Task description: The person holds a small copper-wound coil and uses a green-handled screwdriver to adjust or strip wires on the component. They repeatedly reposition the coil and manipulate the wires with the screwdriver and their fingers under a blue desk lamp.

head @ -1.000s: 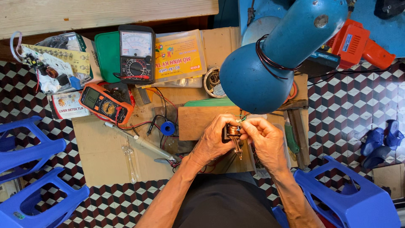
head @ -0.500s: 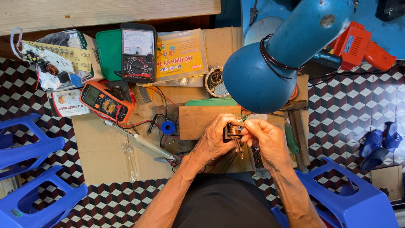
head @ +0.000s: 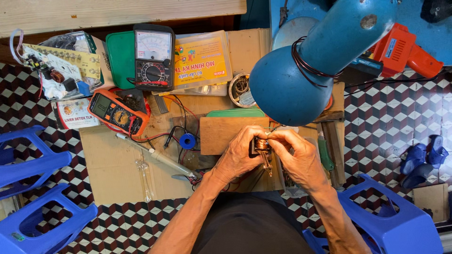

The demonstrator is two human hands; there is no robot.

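Copper-wound coil (head: 262, 145), small and boxy, sits pinched between both hands over a wooden block (head: 226, 134): left hand (head: 242, 153) grips its left side, right hand (head: 297, 155) its right. Two meters lie far left, one black (head: 153, 56), one orange (head: 117, 112). A round blue lamp shade (head: 287, 91) overhangs the cardboard-covered surface (head: 108, 164).

Two hands are meeting over a sheet of cardboard (head: 108, 164) on the tiled floor. The left hand (head: 240, 157) and the right hand (head: 299, 157) are pinching a small copper coil (head: 262, 144) between their fingertips. A big blue lamp (head: 301, 70) is hanging just above them. An orange meter (head: 115, 112) is lying to the left.
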